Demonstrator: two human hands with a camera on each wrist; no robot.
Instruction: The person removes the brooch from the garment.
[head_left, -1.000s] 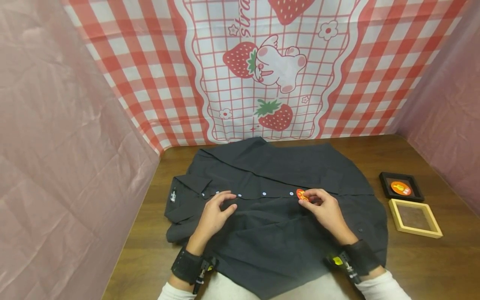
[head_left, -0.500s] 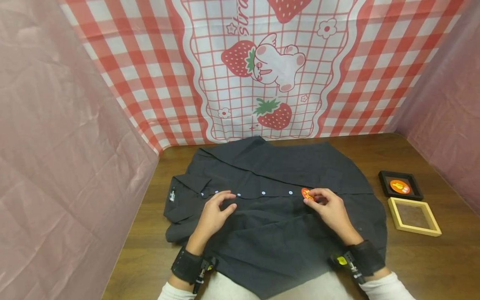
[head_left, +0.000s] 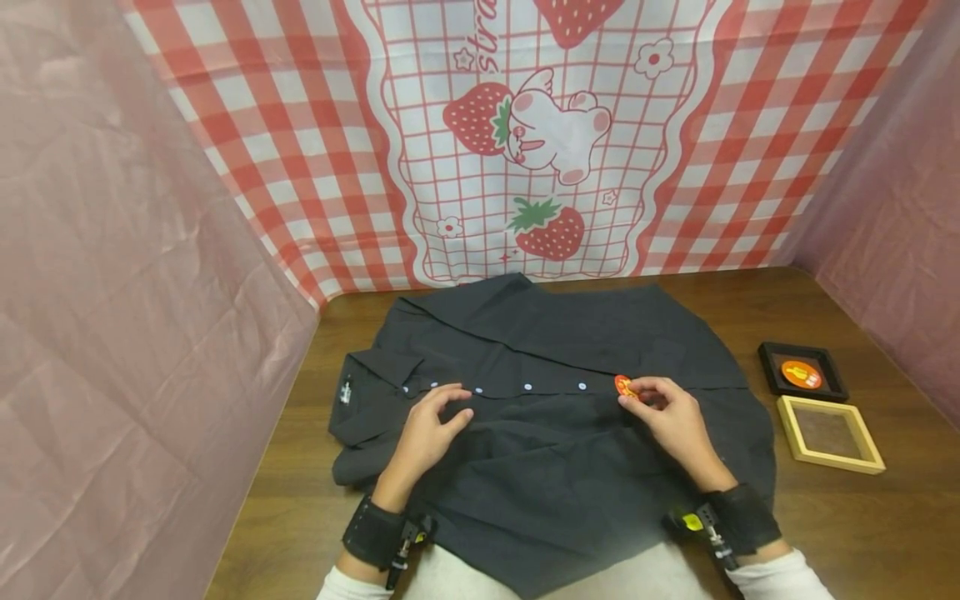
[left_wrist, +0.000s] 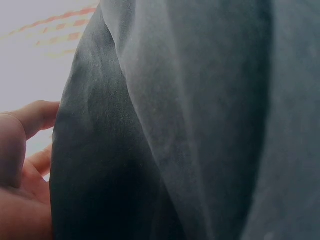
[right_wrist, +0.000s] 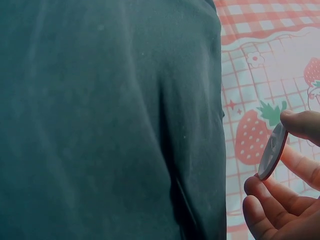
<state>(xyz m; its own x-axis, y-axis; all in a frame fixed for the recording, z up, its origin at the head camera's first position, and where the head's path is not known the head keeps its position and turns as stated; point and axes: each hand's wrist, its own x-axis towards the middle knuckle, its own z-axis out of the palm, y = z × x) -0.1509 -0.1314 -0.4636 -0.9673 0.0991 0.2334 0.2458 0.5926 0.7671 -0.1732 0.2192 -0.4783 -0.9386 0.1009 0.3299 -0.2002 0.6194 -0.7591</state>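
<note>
A dark grey button-up shirt point(head_left: 555, 475) lies spread on the wooden table, its collar to the left and a row of pale buttons along the front. My right hand point(head_left: 671, 425) pinches a round red-and-orange badge point(head_left: 624, 387) between thumb and fingers, over the placket just right of a button point(head_left: 582, 387). The right wrist view shows the greyish back of the badge point(right_wrist: 272, 151) in the fingertips. Toward the collar, my left hand point(head_left: 427, 437) has loosely bent fingers, fingertips by another button point(head_left: 478, 391). In the left wrist view, cloth partly hides that hand point(left_wrist: 25, 165).
At the right of the table point(head_left: 832, 533), a black square frame point(head_left: 765, 371) has an orange round badge point(head_left: 801, 375) in it. Just in front of it lies a pale yellow frame point(head_left: 831, 463). A strawberry-print cloth point(head_left: 330, 150) hangs behind, with pink cloth point(head_left: 127, 300) at both sides.
My right hand has shifted rightward along the shirt front with the badge, away from the nearest button. The left hand keeps its place, and the shirt and frames stay put.
</note>
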